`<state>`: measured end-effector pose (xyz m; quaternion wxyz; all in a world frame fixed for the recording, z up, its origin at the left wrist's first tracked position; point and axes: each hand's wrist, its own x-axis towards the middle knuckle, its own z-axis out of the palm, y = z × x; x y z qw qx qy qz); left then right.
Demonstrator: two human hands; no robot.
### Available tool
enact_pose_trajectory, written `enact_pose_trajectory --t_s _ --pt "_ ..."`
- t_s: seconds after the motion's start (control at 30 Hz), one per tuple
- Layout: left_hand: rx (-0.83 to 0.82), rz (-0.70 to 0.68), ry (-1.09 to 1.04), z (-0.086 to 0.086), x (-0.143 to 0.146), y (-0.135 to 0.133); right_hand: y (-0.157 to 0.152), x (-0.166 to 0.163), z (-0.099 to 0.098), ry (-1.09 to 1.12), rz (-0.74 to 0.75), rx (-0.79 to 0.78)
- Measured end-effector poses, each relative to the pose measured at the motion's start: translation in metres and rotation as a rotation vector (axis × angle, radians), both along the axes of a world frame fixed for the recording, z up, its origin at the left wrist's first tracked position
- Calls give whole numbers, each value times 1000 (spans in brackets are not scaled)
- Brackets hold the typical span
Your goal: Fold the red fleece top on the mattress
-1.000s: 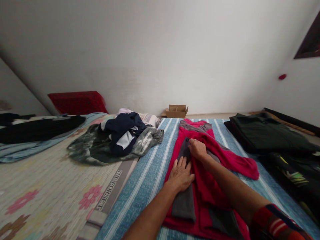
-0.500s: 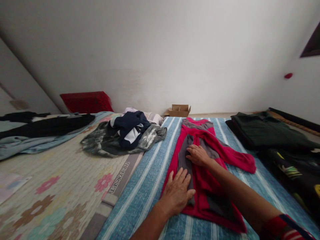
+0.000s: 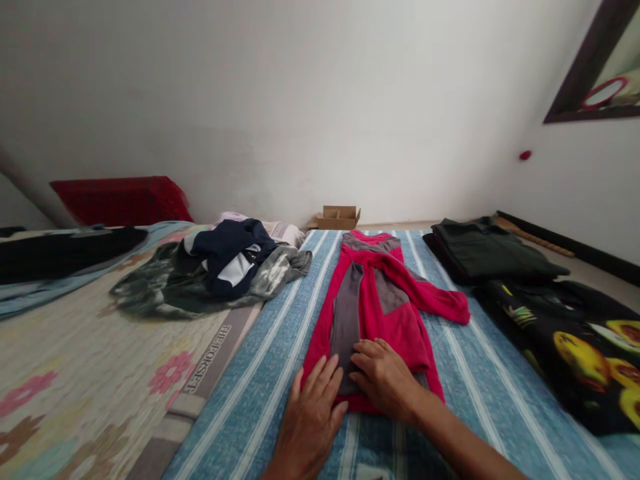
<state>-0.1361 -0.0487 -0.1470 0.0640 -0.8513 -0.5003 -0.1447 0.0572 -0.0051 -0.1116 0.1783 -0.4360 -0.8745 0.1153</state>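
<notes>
A pink and grey long-sleeved top (image 3: 370,293) lies lengthwise on the blue striped bed cover (image 3: 270,373), its collar toward the wall. One sleeve (image 3: 443,303) sticks out to the right. My left hand (image 3: 313,410) lies flat on the lower left corner of the top, fingers stretched out. Just to its right, my right hand (image 3: 383,373) presses on the lower middle with slightly bent fingers spread over the cloth. Neither hand grips the fabric.
To the left, a navy garment (image 3: 230,257) lies heaped on a grey patterned one (image 3: 160,283). Folded dark green clothing (image 3: 493,250) and a black fruit-print garment (image 3: 570,343) are at right. An open cardboard box (image 3: 339,217) stands by the wall.
My right hand has slid down the top toward its hem, beside my left hand. The lower part of the top looks narrower, and the view has turned to the right.
</notes>
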Motion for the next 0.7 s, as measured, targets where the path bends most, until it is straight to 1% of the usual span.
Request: enact_pose_trajectory --t_s 0.07,0.17,0.23,0.3,0.37,0.4,0.47,0.53,0.7 --pt "55 7 -2 -6 -2 0 -10 2 -1 59 -23 38" --pt "108 13 -6 -10 -3 2 -20 10 -5 145 -79 129" --pt "130 18 -7 -11 -3 3 -24 19 -9 184 -182 208" --pt "146 19 -9 -11 -3 4 -25 29 -14 167 -350 258" --pt "156 23 -16 -12 -3 4 -26 36 -18 89 -486 227" --pt "161 22 -17 -13 -3 4 -26 39 -19 42 -512 183" --pt "172 16 -13 -14 -4 5 -26 41 -20 -28 -491 91" --pt "196 4 2 -15 -5 6 -25 38 -19 -55 -457 32" --pt "240 -12 10 -18 -8 11 -21 25 -13 -105 -484 3"
